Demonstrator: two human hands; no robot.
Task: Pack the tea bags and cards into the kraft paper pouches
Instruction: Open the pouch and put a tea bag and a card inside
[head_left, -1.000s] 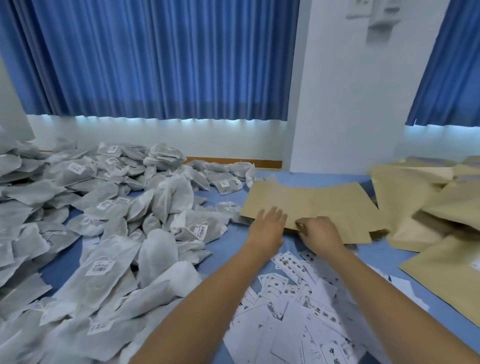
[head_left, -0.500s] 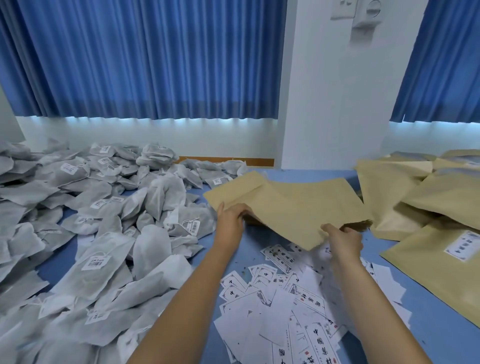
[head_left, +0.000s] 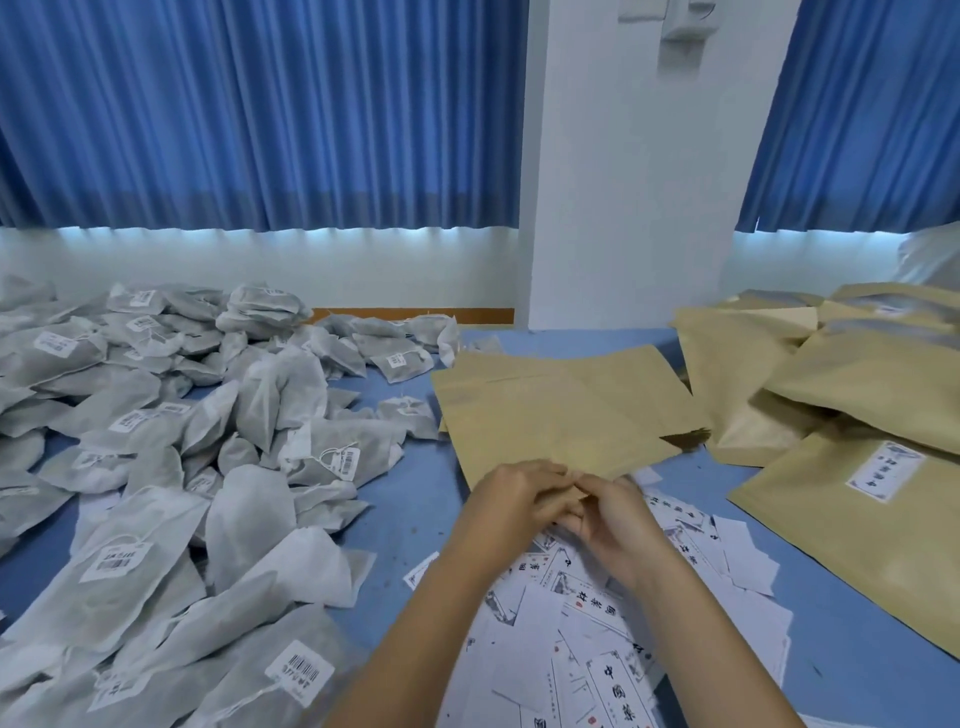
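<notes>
A blue counter (head_left: 415, 499) fills the lower part of the view, its far edge meeting a white wall (head_left: 260, 260). A narrow wooden strip (head_left: 415, 314) runs along the foot of that wall. Pleated blue curtains hang above, a wide left curtain (head_left: 260, 114) and a right curtain (head_left: 857, 114), with pale light beneath their hems. A white pillar (head_left: 623, 208) stands between them, bearing a white fixture (head_left: 685, 26) near the top, blurred and cut by the frame

tea bags (head_left: 156, 519): cut off left, bottom | pouch (head_left: 561, 415) near corner: behind left hand (head_left: 511, 501), right hand (head_left: 613, 519) | label (head_left: 883, 470): print unreadable
</notes>
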